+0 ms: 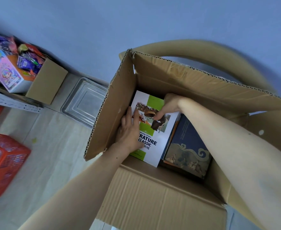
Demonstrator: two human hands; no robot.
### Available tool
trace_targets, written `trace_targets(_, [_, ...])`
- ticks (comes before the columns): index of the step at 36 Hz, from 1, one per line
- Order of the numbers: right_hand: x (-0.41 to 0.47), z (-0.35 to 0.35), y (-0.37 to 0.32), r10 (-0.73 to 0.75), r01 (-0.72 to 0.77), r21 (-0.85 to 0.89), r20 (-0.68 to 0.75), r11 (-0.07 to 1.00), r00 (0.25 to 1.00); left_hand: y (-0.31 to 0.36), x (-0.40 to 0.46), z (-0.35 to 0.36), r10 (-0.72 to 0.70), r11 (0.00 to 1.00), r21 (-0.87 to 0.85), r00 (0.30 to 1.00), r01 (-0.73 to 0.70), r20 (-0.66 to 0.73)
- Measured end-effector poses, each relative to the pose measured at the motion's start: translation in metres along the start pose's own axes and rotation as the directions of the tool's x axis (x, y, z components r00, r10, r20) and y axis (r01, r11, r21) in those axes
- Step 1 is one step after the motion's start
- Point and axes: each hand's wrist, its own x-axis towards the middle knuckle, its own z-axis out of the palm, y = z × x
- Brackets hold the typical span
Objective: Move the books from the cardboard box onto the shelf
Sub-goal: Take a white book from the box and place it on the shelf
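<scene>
Hands (129, 128) (167, 105) gripping white book (158, 141) — cardboard box (136, 193), pale floor (53, 138)

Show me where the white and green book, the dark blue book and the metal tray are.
white and green book (159, 130): head view, on its white front cover.
dark blue book (188, 146): head view, on its cover, inside the box.
metal tray (85, 102): head view, on its flat bottom.

White-and-green book (154, 130); dark blue book (188, 146) with tan cloud scrolls; brown cardboard box (153, 193); red basket (5, 163)
</scene>
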Motion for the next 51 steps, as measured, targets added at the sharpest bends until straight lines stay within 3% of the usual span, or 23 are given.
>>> trace_targets(7, [-0.033,-0.002,0.004,-0.064,0.078,0.106,-0.134,0.991,0.989,0.005,-0.016,-0.012,-0.029,0.961,-0.275,0.985,-0.019,-0.17])
trace_targets(10, [-0.055,-0.004,0.009,-0.126,0.151,0.103,-0.214,0.983,0.969,0.008,-0.022,-0.015,-0.099,0.9,-0.435,0.983,0.024,-0.153])
trace_targets(14, [-0.086,-0.01,0.017,-0.211,0.241,0.086,-0.266,0.967,0.941,0.007,-0.029,-0.026,-0.158,0.748,-0.657,0.987,0.094,-0.038])
trace_targets(21, [-0.138,-0.024,0.02,-0.359,0.365,-0.05,-0.34,0.93,0.869,0.008,-0.038,-0.047,-0.158,0.474,-0.875,0.987,0.101,0.029])
trace_targets(28, [-0.201,-0.052,0.002,-0.433,0.417,-0.123,-0.332,0.901,0.838,0.029,-0.074,-0.081,-0.155,0.393,-0.914,0.987,0.1,0.041])
trace_targets(39, [-0.337,-0.12,-0.122,-0.606,0.514,-0.35,-0.241,0.783,0.758,0.04,-0.195,-0.205,-0.252,0.21,-0.963,0.942,-0.171,-0.222])
trace_targets(45, [-0.402,-0.124,-0.226,-0.726,0.617,-0.413,-0.191,0.67,0.66,-0.004,-0.271,-0.285,-0.326,0.172,-0.936,0.878,-0.308,-0.349])
trace_targets(51, [-0.447,-0.082,-0.342,-0.852,0.769,-0.369,-0.207,0.523,0.48,-0.083,-0.364,-0.344,-0.469,0.201,-0.894,0.761,-0.401,-0.448])
